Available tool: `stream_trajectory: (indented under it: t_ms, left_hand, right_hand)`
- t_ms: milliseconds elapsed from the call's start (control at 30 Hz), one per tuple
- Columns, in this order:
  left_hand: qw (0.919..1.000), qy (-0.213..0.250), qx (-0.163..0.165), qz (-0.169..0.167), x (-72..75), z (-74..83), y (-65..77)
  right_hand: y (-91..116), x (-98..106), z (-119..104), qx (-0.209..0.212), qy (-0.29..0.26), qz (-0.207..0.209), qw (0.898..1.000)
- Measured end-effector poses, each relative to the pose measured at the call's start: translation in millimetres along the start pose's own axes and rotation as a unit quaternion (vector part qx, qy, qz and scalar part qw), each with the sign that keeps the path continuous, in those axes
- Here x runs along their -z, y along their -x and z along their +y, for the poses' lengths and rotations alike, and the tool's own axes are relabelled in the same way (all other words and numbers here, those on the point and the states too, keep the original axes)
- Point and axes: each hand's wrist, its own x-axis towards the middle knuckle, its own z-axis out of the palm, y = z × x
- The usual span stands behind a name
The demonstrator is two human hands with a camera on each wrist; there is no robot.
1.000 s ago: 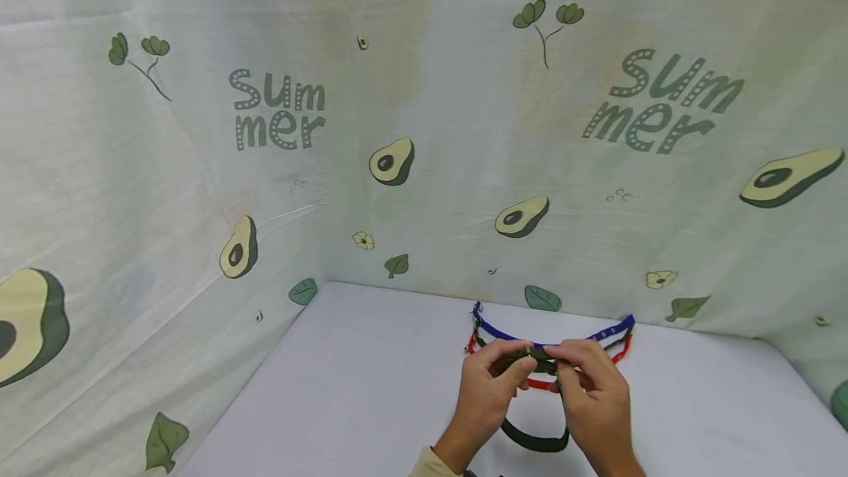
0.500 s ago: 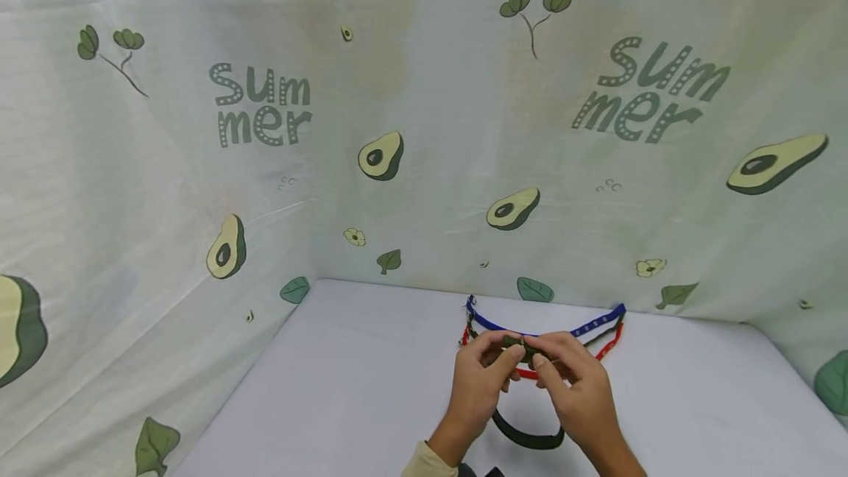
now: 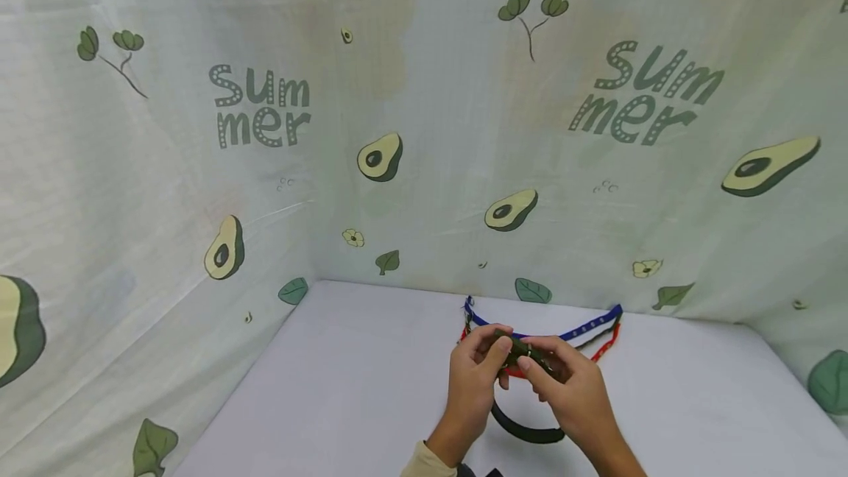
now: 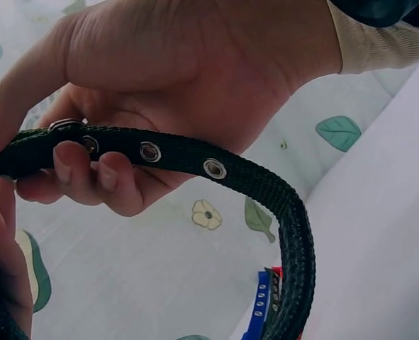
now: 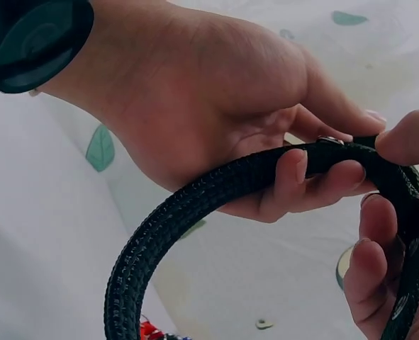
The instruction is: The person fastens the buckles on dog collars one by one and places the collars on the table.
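Here, by the left hand (image 3: 472, 377) and the right hand (image 3: 573, 386) alike, the strap (image 3: 528, 434) is pinched above the surface (image 3: 318, 396). Its gripped length is stretched crosswise between them, neither hand nearer, with the loop hung below. Dark, coarse webbing is seen, rounded along the bend, flatter where metal eyelets (image 4: 214, 168) are set. Beyond, a blue band (image 3: 583, 328) and red band (image 3: 606, 345) are laid.

The left hand (image 3: 469, 381) and right hand (image 3: 575, 385) nearly meet, fingers (image 4: 71, 170) curled and pinching, thumbs (image 3: 497, 353) on their nearer side, the left wrist (image 3: 456, 434) and right wrist (image 3: 599, 429) lower than the fingers and wider apart, a sleeve (image 3: 429, 462) just behind the left one.
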Motion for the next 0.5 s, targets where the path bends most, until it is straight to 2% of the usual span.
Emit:
stream_trajectory:
  t_ms: [167,500]
  left_hand:
    - [0.9999,0.009,-0.005,-0.006,4.0,-0.8,0.1]
    - [0.9997,0.016,-0.016,-0.009,8.2,-2.8,-3.5]
  right_hand:
    - [0.8,-0.4,0.9,-0.028,0.002,0.006,1.0]
    - [-2.9,-1.0,4.1,-0.027,0.004,0.011,1.0]
